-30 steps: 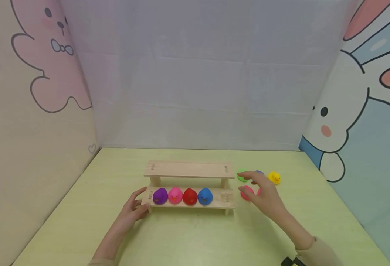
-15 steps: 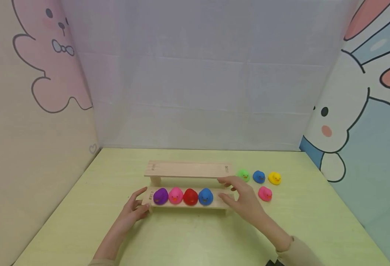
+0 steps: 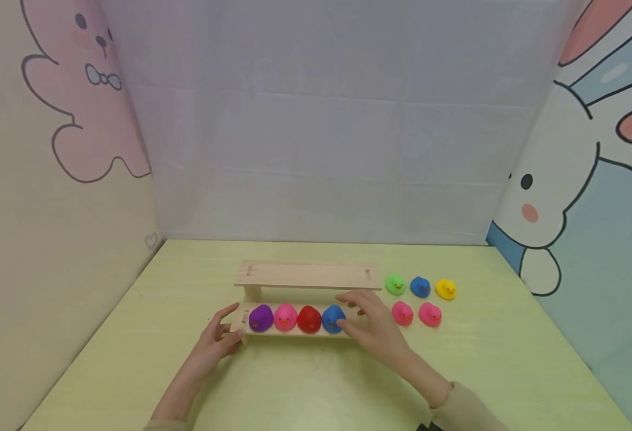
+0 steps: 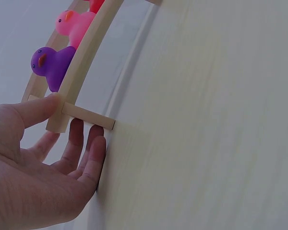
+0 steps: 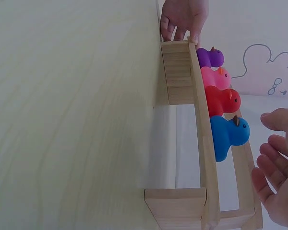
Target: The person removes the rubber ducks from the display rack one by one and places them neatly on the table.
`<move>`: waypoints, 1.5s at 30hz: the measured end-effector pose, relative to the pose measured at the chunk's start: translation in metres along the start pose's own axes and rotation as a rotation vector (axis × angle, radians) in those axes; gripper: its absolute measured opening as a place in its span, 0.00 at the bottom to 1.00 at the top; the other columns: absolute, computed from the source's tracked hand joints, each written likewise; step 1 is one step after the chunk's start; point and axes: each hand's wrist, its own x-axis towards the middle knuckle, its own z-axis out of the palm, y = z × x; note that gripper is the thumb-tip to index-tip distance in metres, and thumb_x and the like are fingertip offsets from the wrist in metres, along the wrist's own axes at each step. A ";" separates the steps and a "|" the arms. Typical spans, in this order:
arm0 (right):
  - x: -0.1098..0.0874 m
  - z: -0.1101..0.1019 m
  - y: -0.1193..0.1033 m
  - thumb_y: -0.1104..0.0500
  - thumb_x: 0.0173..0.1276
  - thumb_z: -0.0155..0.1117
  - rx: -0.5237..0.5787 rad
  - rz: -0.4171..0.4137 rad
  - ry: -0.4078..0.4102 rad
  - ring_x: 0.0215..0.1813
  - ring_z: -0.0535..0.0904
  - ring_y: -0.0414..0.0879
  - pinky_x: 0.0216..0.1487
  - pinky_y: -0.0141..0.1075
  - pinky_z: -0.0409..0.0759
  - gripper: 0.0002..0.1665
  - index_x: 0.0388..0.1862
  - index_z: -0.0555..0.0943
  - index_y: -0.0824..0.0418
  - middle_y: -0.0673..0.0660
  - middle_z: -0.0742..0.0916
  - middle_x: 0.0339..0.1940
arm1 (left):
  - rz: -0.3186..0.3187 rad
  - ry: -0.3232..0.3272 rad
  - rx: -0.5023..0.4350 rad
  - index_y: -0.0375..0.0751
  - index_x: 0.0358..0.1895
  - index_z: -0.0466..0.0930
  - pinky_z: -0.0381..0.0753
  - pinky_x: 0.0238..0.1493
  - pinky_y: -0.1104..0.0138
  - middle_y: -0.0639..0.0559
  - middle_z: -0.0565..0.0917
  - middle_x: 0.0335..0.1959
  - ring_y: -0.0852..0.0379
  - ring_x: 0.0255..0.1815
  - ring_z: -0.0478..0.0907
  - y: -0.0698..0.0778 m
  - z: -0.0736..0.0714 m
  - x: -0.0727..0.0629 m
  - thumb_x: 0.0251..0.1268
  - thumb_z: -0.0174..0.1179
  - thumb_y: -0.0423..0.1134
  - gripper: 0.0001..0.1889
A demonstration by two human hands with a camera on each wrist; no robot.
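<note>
A two-step wooden rack (image 3: 307,275) stands on the table. Along its lower step sit a purple duck (image 3: 260,318), a pink duck (image 3: 285,317), a red duck (image 3: 309,319) and a blue duck (image 3: 333,319), side by side. My left hand (image 4: 43,163) grips the left end of that step, thumb at the board and fingers curled by the end leg. Beside the blue duck hovers my right hand (image 3: 375,329), its fingers (image 5: 273,163) spread, loosely bent and holding nothing. In the right wrist view a gap shows between its thumb and the duck.
Right of the rack, a green duck (image 3: 395,284), another blue duck (image 3: 420,287) and a yellow duck (image 3: 446,289) form a back row. Two pink ducks (image 3: 430,314) sit in front of them. A pale backdrop (image 3: 316,149) stands behind the table.
My right hand has moved left from over the loose pink ducks to the blue duck on the rack, uncovering the loose ducks. My left hand stays at the rack's end.
</note>
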 end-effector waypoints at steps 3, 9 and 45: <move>0.001 0.004 0.001 0.60 0.58 0.76 -0.007 0.018 0.004 0.49 0.81 0.49 0.45 0.39 0.85 0.26 0.56 0.81 0.57 0.53 0.86 0.54 | 0.004 -0.007 0.004 0.54 0.77 0.54 0.83 0.53 0.62 0.35 0.76 0.59 0.53 0.52 0.80 -0.001 0.000 0.000 0.73 0.55 0.36 0.33; 0.001 0.012 0.005 0.60 0.57 0.76 -0.003 0.003 0.003 0.49 0.80 0.50 0.44 0.40 0.85 0.25 0.55 0.82 0.58 0.52 0.85 0.52 | -0.002 -0.002 0.004 0.54 0.77 0.54 0.83 0.52 0.63 0.35 0.76 0.60 0.53 0.51 0.80 -0.001 0.000 0.000 0.73 0.55 0.36 0.33; -0.001 0.023 0.011 0.60 0.54 0.79 0.063 0.151 -0.069 0.47 0.76 0.46 0.43 0.31 0.80 0.20 0.47 0.86 0.51 0.47 0.85 0.45 | 0.000 -0.010 0.008 0.53 0.77 0.52 0.83 0.53 0.61 0.35 0.76 0.59 0.52 0.52 0.80 -0.002 0.000 0.001 0.74 0.53 0.35 0.33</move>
